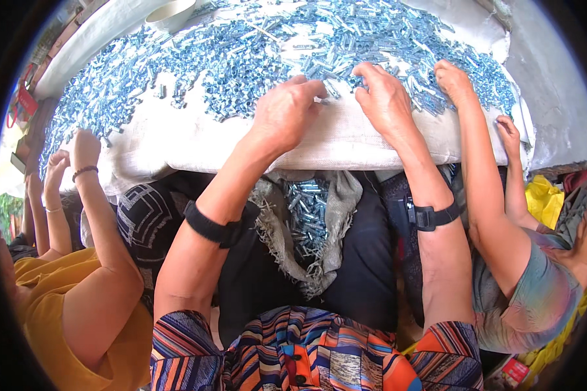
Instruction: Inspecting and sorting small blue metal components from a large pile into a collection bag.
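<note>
Small shiny blue-silver metal parts [372,39], some like short tubes and some longer like pins, lie spread over a table covered in white cloth [195,140]. My left hand [285,111] is closed at the near edge of the heap, its fingertips pinching a small metal piece [323,101]. My right hand [386,101] hovers over the parts to its right, thumb and forefinger apart, and I see nothing between them. Between my legs hangs a frayed woven sack [336,244], its mouth spread, with many longer metal parts [308,208] inside.
Close on my left, a person in a mustard top [104,319] has their hands at the table edge. On my right, another person's hand [454,81] reaches into the heap, with one more hand [509,133] beyond. A pale bowl [171,14] stands at the far left.
</note>
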### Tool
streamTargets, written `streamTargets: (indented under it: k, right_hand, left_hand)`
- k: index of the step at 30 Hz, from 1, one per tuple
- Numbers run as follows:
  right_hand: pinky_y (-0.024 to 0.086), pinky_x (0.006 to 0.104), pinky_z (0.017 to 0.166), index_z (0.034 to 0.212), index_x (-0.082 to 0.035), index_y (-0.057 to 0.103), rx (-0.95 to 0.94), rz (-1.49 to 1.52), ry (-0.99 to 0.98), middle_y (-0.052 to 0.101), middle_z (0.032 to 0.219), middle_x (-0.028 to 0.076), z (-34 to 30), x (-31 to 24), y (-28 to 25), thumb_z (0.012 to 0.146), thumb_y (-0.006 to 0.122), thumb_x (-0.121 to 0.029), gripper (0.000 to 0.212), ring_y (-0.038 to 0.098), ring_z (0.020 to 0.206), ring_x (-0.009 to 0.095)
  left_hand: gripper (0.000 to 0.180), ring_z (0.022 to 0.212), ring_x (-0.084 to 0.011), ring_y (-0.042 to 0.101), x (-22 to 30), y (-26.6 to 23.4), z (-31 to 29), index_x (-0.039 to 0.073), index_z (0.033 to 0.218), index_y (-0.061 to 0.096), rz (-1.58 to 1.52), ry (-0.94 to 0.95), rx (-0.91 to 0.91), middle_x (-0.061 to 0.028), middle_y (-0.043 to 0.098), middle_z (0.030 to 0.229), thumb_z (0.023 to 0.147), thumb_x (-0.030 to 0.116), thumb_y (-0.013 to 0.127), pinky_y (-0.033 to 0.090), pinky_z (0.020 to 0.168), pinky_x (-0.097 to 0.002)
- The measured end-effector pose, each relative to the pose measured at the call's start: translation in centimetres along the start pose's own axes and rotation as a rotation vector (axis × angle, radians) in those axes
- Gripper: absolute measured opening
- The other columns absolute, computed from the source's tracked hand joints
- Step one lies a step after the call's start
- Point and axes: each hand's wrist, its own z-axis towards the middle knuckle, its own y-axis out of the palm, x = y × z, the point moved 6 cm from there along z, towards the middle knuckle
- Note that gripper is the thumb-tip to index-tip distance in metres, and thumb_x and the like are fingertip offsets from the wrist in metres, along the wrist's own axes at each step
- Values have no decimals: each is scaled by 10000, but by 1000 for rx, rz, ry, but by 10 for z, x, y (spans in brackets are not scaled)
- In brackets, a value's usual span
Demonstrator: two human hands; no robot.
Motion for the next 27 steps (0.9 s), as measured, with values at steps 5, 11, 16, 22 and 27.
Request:
streamTargets:
  k: [5,11,16,22,27]
  right_hand:
    - [471,477,695,964,-77,565,-70,-155,1,602,884,159,4,12,18,778,569,-81,186,595,810,378]
    - [501,375,651,924,-37,568,100,199,158,613,780,136,-4,12,1,812,538,-55,117,615,683,287]
    - [504,275,637,957,2,547,91,1032,536,617,762,99,-40,12,2,872,498,-68,121,614,678,167]
    - [525,288,699,982,-9,534,14,1488,621,622,876,108,-71,-33,11,902,475,-56,110,640,749,173]
    - [532,309,724,977,-8,532,0,1585,606,621,882,107,-81,-55,14,907,465,-41,103,647,790,188]
  left_hand:
    - [141,797,-332,612,-1,20,13,105,905,644,138,0,-98,-114,600,881,783,128,576,485,702,-419]
    - [115,766,-313,619,-5,18,13,89,889,619,183,-30,-13,-123,605,864,782,117,591,495,691,-396]
    - [100,700,-182,607,-15,0,-6,22,898,578,-519,-231,-83,-77,614,787,816,77,594,490,667,-292]
    - [126,739,-109,589,5,-11,-45,10,968,569,-1205,-453,-74,-48,611,839,861,75,579,486,687,-241]
    - [122,715,-107,591,9,-12,-62,27,960,565,-1316,-422,-83,-37,614,813,876,110,597,490,675,-238]
